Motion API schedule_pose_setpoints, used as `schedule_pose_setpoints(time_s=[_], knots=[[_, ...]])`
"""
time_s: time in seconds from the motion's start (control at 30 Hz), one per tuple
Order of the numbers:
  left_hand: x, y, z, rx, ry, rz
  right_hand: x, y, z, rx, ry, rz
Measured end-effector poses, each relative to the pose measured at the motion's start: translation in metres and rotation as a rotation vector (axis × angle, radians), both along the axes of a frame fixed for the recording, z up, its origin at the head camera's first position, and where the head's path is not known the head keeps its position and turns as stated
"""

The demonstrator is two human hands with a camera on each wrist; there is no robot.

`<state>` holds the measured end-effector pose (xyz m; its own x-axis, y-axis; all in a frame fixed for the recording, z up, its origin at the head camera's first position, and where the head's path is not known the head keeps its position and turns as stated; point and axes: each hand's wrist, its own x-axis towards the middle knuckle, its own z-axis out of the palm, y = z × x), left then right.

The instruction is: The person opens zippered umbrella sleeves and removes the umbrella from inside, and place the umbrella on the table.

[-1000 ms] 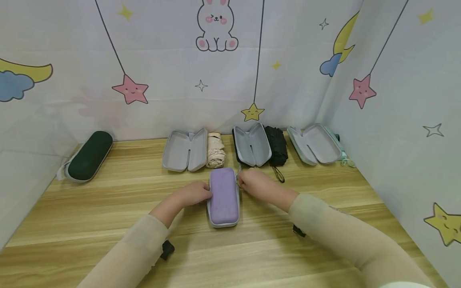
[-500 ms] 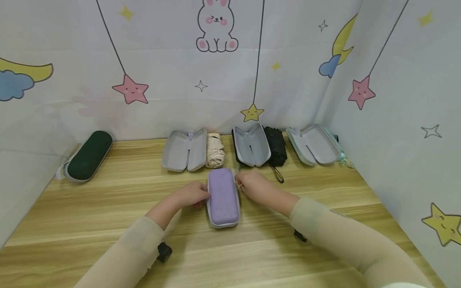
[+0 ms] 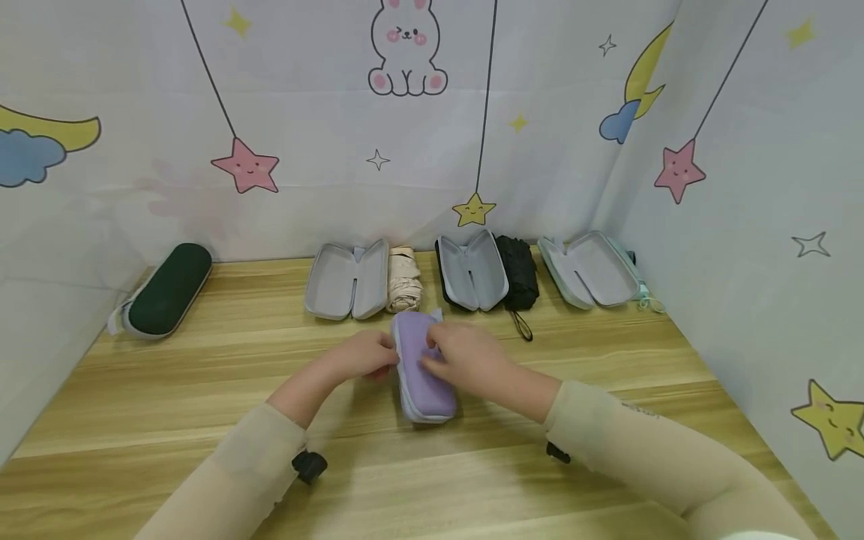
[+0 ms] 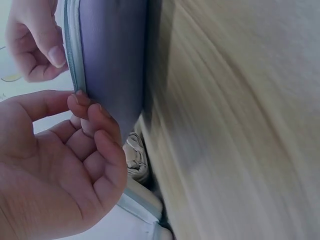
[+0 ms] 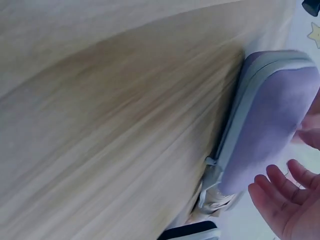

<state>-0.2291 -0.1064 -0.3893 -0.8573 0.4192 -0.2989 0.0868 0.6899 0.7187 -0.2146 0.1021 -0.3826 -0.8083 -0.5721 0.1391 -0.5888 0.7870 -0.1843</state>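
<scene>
While the left hand (image 3: 364,354) pinches the zip (image 4: 75,47) of the purple case (image 3: 415,379), tilted on the table (image 3: 169,390), the right hand (image 3: 469,358), loosely bent, grips nothing; step judged: unzipping, next requiring a steadying hold

Dark green case (image 3: 169,292): closed, on the desk (image 3: 189,390), well left of and beyond the left hand (image 3: 364,356). Open grey-lined case (image 3: 331,281): beyond the left hand; beige bundle (image 3: 404,281) directly beside it. Open black case (image 3: 489,274): beyond the right hand (image 3: 469,360); black bundle (image 3: 518,274), with looped strap, to its right. Open mint case (image 3: 604,270): beyond and right of the right hand; mint item (image 3: 631,259) behind, partly hidden. Printed white backdrop (image 3: 324,142): beyond both hands.
</scene>
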Motion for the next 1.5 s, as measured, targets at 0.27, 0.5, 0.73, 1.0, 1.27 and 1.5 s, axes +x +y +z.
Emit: schedule_pose_setpoints(time_s=[0.27, 0.5, 0.73, 1.0, 1.27, 1.5], knots=[[-0.004, 0.017, 0.010, -0.010, 0.041, -0.059, 0.005, -0.006, 0.000, -0.045, -0.067, 0.004], [-0.001, 0.022, 0.016, 0.006, 0.033, -0.062, 0.004, -0.003, -0.005, -0.046, -0.095, 0.022], [-0.001, 0.020, 0.011, 0.100, -0.003, -0.014, 0.002, -0.001, -0.006, -0.052, -0.095, 0.039], [-0.002, 0.012, 0.002, 0.044, -0.018, 0.023, 0.005, 0.004, -0.009, -0.065, -0.099, 0.036], [-0.003, 0.003, -0.013, -0.046, -0.003, 0.072, 0.011, 0.012, -0.006, -0.099, -0.095, 0.040], [-0.003, -0.002, -0.026, -0.105, -0.004, 0.080, 0.009, 0.019, -0.005, -0.134, 0.012, 0.085]])
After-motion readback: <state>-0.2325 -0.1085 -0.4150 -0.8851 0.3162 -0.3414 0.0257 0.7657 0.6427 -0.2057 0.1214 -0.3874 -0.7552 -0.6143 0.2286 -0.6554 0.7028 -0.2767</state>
